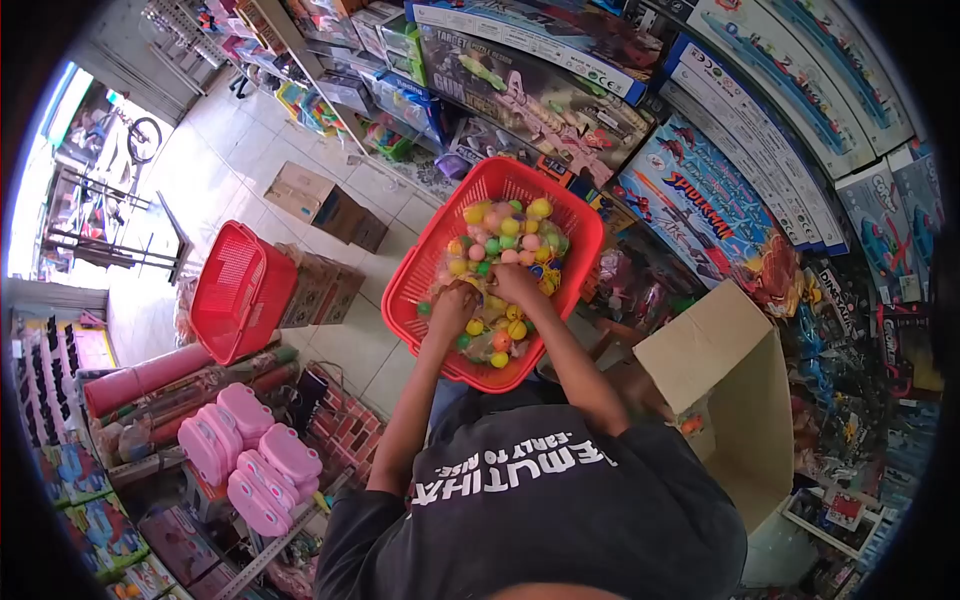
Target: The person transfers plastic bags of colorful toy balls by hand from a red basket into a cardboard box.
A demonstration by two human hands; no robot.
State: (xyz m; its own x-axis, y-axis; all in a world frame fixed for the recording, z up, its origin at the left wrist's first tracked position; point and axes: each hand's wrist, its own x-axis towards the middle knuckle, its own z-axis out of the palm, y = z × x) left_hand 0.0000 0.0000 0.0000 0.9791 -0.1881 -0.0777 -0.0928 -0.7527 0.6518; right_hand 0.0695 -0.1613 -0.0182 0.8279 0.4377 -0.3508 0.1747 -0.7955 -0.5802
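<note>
A red plastic basket sits in front of my body, tilted. In it lies a clear plastic bag full of small balls, yellow, green, pink and orange, some with faces printed on them. My left hand is closed on the left part of the bag's plastic, fingers bent. Close beside it, my right hand grips the plastic too, its fingers curled down among the balls. Fingertips of both hands are partly hidden. Several yellow balls and an orange ball show below the hands.
Another red basket stands to the left, near cardboard boxes on the tiled floor. An open carton is at my right. Pink cases lie lower left. Shelves of boxed toys line the far and right sides.
</note>
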